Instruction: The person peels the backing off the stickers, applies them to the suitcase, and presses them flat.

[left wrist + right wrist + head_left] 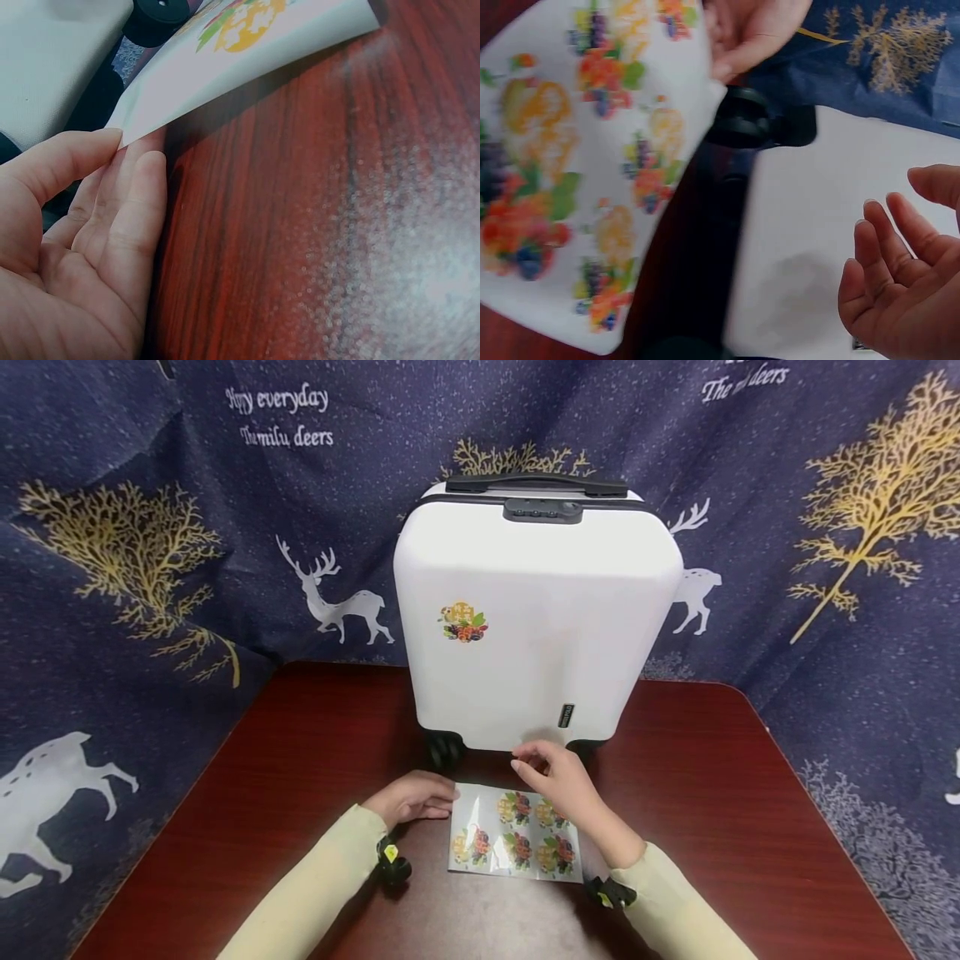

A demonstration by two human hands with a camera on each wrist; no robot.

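My left hand pinches the corner of a glossy white sticker sheet between thumb and fingers. In the left wrist view the sheet bends up from the table. Several fruit stickers are printed on it, and its upper left spot is blank. Above the sheet's right part hovers my right hand, fingers loosely bent and nothing seen between them. Behind both hands stands an upright white suitcase. One fruit sticker is on the left of its front.
The suitcase has a black handle, a combination lock, a small black label and dark wheels. It stands on a reddish-brown table. A dark blue cloth with deer and trees hangs behind.
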